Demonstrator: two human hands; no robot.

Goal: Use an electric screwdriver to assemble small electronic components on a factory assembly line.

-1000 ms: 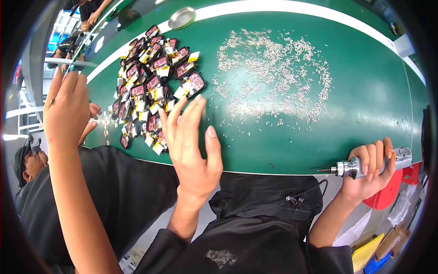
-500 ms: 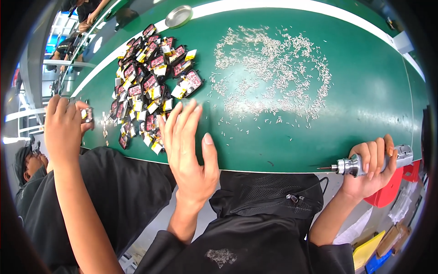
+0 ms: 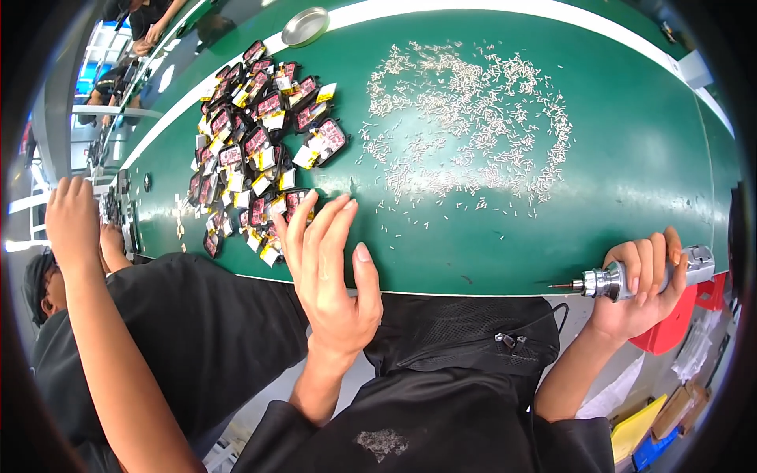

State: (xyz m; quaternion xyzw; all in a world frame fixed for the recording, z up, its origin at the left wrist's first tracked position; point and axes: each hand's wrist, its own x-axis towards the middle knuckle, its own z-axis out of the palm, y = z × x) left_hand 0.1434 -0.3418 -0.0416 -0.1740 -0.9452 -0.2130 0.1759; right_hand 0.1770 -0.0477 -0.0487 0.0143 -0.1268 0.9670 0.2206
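Note:
My left hand (image 3: 335, 284) is open, its fingers apart and stretched toward the right edge of a pile of small black-cased electronic units (image 3: 256, 142). These show reddish circuit boards and carry white and yellow tabs. One unit (image 3: 295, 202) lies right by my fingertips, partly hidden behind them; I cannot tell whether they touch it. In my right hand (image 3: 643, 276) is a silver electric screwdriver (image 3: 611, 284), held level over the table's near edge. Its thin bit (image 3: 561, 285) points left and touches nothing.
Many tiny pale rod-like pieces (image 3: 473, 118) lie scattered across the green table (image 3: 646, 173). A round metal dish (image 3: 305, 27) stands at the far edge. At left, a co-worker's arm (image 3: 110, 331) reaches over the table's end. A red stool (image 3: 666, 327) stands below right.
My left hand has drawn back slightly toward me, and the unit by its fingertips shows more. The co-worker's raised hand has moved left; the small piece it held is out of sight.

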